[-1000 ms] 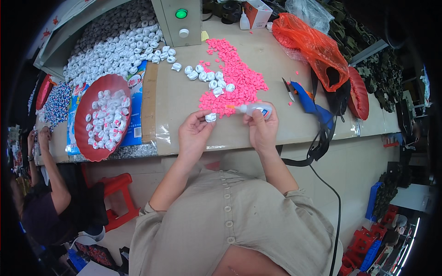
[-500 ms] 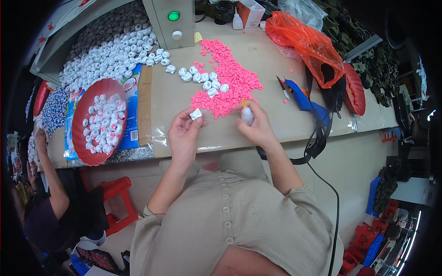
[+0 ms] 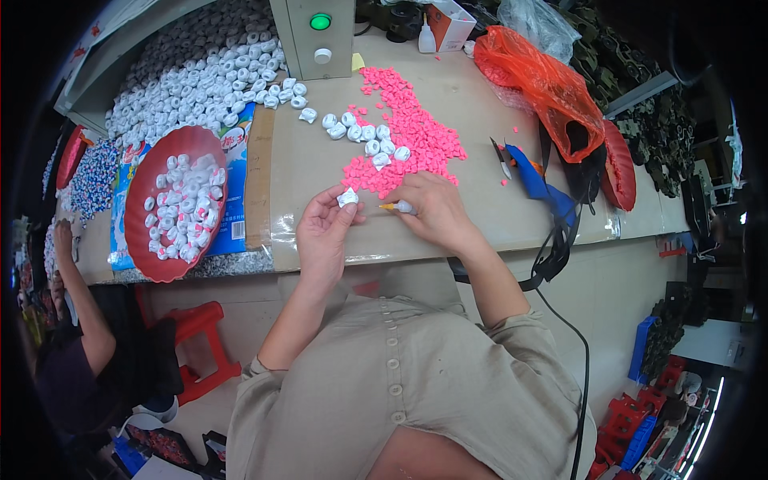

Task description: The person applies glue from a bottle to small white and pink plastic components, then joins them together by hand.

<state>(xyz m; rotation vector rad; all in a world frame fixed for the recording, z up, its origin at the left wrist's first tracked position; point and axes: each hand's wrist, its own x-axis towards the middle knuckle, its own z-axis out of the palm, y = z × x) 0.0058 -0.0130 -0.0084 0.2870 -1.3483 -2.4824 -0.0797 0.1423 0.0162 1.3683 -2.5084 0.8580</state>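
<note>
Pinched between the thumb and fingers of my left hand [image 3: 322, 234] is a small white rounded piece [image 3: 347, 198] with a pointed edge. My right hand [image 3: 438, 211] is closed around a small white squeeze bottle [image 3: 404, 207], whose yellow tip points left toward that piece. The right fingertips reach down at the near edge of a heap of small pink pieces [image 3: 416, 136]; whether they touch one is hidden. Several loose white pieces [image 3: 387, 146] lie on and beside the heap.
At left stands a red scalloped bowl [image 3: 144, 244] of white-and-pink pieces, with a large white pile [image 3: 192, 88] behind. Snips [image 3: 502, 160], a blue strip [image 3: 528, 176], black straps and an orange bag [image 3: 536, 88] lie right. Another person's arm [image 3: 80, 296] works far left.
My right hand has moved left and turned over, so the bottle's tip swings from upward to leftward and the fingers lower to the pink heap. The left hand keeps its piece.
</note>
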